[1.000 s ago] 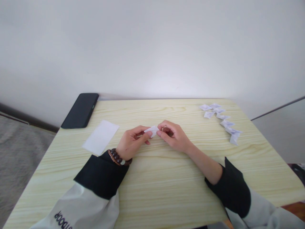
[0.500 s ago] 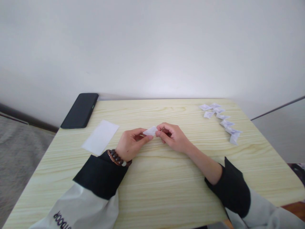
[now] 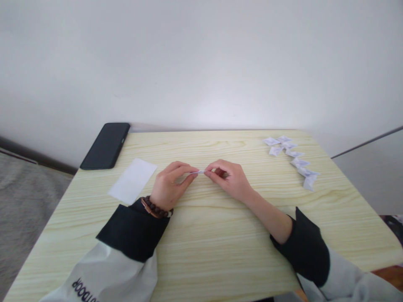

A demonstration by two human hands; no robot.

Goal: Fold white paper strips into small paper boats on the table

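Between my two hands a small piece of folded white paper (image 3: pixel 200 171) is held above the table, turned nearly edge-on so that it shows as a thin line. My left hand (image 3: pixel 171 182) pinches its left end between thumb and fingers. At the other end, my right hand (image 3: pixel 229 178) grips it with thumb and index finger. A flat white sheet of paper (image 3: pixel 132 180) lies to the left of my left hand. Several small folded paper pieces (image 3: pixel 299 162) are spread in a loose, partly overlapping line to the right of my right hand.
A black phone (image 3: pixel 106 145) rests at the back left corner of the pale wooden table (image 3: pixel 217 247). Behind the table's far edge rises a white wall (image 3: pixel 201 63).
The folded paper has turned from showing its flat triangular face to nearly edge-on. My left hand has rotated slightly with it, and both hands keep hold.
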